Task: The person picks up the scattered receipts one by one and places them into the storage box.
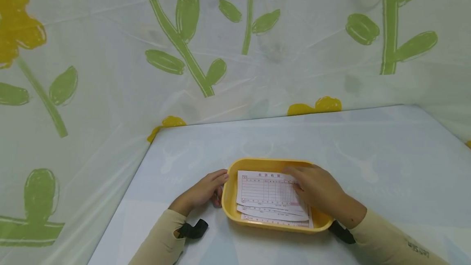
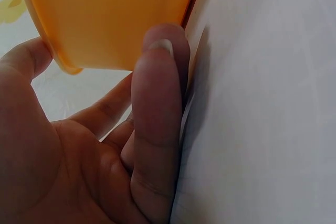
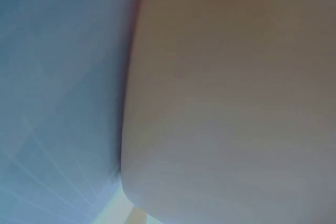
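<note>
A shallow yellow plastic basket (image 1: 229, 205) stands on the table in the head view, with several white receipt slips (image 1: 257, 189) printed in red overlapping inside it. My left hand (image 1: 202, 189) grips its left end. In the left wrist view the thumb lies at the basket's (image 2: 105, 19) rim, and the left hand's fingers (image 2: 155, 98) curl beside its outer wall near the tabletop. Reaching over the right side, my right hand (image 1: 320, 189) pinches the slips near their upper right edge; its fingertips are partly hidden. Blurred skin fills most of the right wrist view.
The pale table (image 1: 386, 154) spreads around the basket. Behind it hangs a white curtain (image 1: 294, 72) printed with yellow flowers and green stems. Dark straps (image 1: 195, 229) show beside both beige-sleeved wrists.
</note>
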A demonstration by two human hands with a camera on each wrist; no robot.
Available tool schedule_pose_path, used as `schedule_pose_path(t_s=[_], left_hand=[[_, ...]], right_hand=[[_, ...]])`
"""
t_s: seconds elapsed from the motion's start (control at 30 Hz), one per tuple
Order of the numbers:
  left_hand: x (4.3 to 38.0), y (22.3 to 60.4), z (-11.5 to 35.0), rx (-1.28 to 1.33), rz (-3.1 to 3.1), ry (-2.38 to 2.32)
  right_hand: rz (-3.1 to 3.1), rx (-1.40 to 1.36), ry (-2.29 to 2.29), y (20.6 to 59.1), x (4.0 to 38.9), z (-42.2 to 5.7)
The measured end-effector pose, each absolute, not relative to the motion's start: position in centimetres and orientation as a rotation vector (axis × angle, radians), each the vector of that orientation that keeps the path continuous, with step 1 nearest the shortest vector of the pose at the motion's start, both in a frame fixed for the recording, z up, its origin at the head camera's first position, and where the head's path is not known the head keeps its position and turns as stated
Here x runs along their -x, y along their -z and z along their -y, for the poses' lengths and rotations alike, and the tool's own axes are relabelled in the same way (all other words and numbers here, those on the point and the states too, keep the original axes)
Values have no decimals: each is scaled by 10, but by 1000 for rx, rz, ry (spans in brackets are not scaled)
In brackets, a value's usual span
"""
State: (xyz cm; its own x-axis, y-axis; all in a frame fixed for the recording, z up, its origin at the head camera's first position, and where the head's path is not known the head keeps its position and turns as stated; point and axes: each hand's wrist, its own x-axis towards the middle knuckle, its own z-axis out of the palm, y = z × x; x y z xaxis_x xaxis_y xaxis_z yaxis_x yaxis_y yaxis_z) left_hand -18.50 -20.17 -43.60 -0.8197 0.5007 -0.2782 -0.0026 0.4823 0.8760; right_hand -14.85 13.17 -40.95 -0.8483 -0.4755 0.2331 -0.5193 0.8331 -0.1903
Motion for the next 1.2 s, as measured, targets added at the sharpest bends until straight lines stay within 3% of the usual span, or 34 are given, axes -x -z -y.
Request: schedule_pose_path(t_s=[1.2], left_hand=[[185, 447, 191, -349, -2278, -1275]], right_hand=[[2642, -869, -272, 403, 141, -147]])
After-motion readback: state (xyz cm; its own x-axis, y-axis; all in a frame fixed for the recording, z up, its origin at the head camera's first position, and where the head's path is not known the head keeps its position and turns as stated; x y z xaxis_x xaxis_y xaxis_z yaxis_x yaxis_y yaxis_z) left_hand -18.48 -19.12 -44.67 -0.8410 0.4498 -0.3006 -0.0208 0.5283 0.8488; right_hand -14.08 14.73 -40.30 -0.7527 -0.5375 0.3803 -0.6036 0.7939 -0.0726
